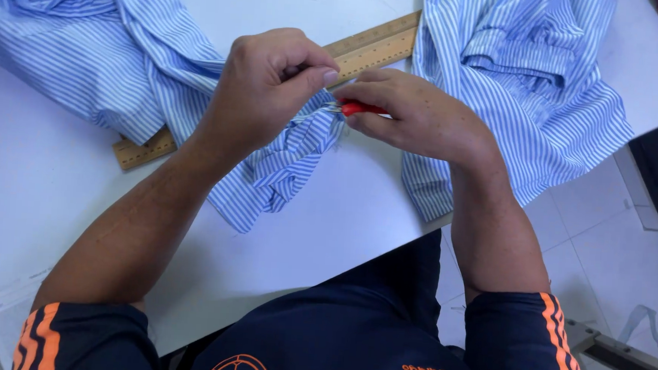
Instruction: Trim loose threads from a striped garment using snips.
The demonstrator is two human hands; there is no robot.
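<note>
While left hand (270, 84) pinches striped fabric (285, 160), right hand (415, 111) grips red-handled tool (359, 108).

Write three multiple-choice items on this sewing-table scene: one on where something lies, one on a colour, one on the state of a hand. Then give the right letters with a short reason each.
1. Where does the wooden ruler lie?
A. On the white table, partly under the striped fabric
B. On the floor
C. In the person's lap

2. What colour is the handle of the small tool?
A. Green
B. Red
C. Black

3. How is the left hand set?
A. Flat and open on the table
B. Hanging off the table edge
C. Fingers closed, pinching the striped fabric

Answers:
1. A: the ruler's ends show on the table on either side of the blue and white cloth.
2. B: a red handle sticks out from the right hand.
3. C: thumb and fingers press together on a fold of cloth beside the tool.
</note>
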